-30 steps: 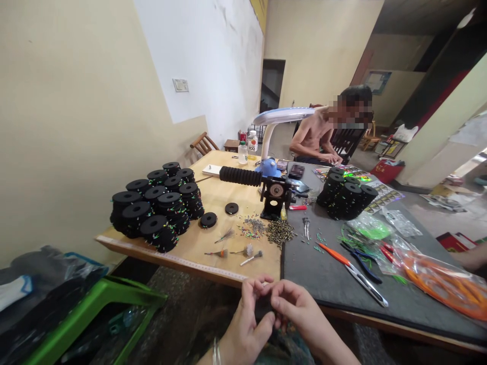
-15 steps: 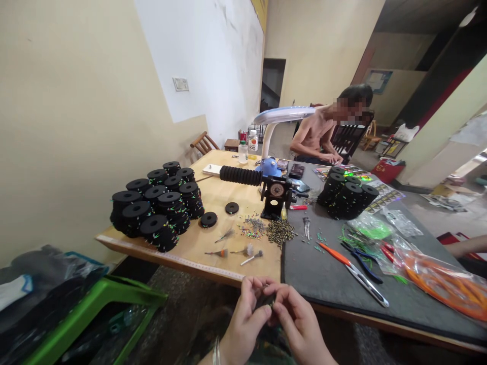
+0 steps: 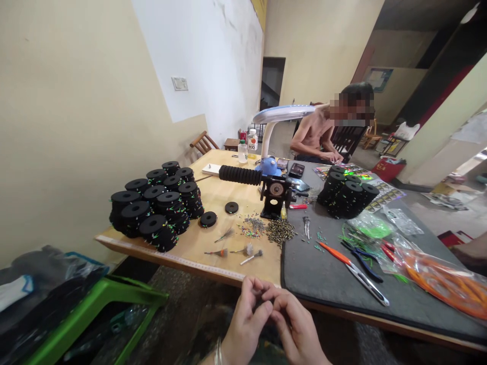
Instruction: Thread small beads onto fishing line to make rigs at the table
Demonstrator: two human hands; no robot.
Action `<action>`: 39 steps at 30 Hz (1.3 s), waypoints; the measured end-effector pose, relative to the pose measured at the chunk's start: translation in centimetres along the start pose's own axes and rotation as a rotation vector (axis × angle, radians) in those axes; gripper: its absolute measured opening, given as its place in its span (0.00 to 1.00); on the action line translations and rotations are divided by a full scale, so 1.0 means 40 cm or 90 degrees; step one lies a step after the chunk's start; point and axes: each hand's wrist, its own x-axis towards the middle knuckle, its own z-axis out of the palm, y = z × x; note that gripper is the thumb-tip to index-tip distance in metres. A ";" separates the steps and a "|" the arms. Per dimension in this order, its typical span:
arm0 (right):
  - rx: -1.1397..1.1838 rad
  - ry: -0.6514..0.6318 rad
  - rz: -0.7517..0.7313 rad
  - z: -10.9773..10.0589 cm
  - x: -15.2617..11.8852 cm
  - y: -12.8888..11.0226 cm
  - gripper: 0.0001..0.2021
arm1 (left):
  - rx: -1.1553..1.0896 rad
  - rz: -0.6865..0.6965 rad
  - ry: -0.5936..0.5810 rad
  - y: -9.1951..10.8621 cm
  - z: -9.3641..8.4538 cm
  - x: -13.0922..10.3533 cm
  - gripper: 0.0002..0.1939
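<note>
My left hand (image 3: pixel 249 317) and my right hand (image 3: pixel 291 317) meet just in front of the table's near edge, fingertips touching. The fingers of each are curled into a pinch. Whatever lies between them is too small or too hidden to name. Just beyond, on the wood, lie several tufted pieces, one a brush-like piece with a white stem (image 3: pixel 251 257). Farther in are a heap of dark and brassy small parts (image 3: pixel 280 231) and scattered coloured beads (image 3: pixel 251 232). A black winding device (image 3: pixel 274 197) carrying a row of black foam spools (image 3: pixel 240 175) stands behind them.
Stacks of black foam spools (image 3: pixel 154 203) fill the table's left; more spools (image 3: pixel 348 195) stand on the grey mat (image 3: pixel 315 284). An orange-handled tool (image 3: pixel 353 274), dark pliers (image 3: pixel 363 261) and bagged orange tubing (image 3: pixel 445 279) lie at right. A lamp (image 3: pixel 268 137) and another person (image 3: pixel 314 137) are behind.
My fingertips have closed together, and the small dark piece with a green spot seen between them earlier is now hidden. At the right edge, another person's arm has shifted.
</note>
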 end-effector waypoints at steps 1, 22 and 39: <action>-0.001 0.001 -0.001 -0.001 0.000 -0.001 0.05 | 0.002 0.001 0.001 0.002 0.002 0.000 0.08; 0.186 0.142 0.188 0.020 -0.012 0.064 0.11 | 0.233 0.081 0.057 -0.016 -0.020 -0.004 0.25; -0.046 0.032 0.138 -0.014 -0.020 0.025 0.06 | 0.318 0.098 0.020 0.005 -0.017 -0.017 0.28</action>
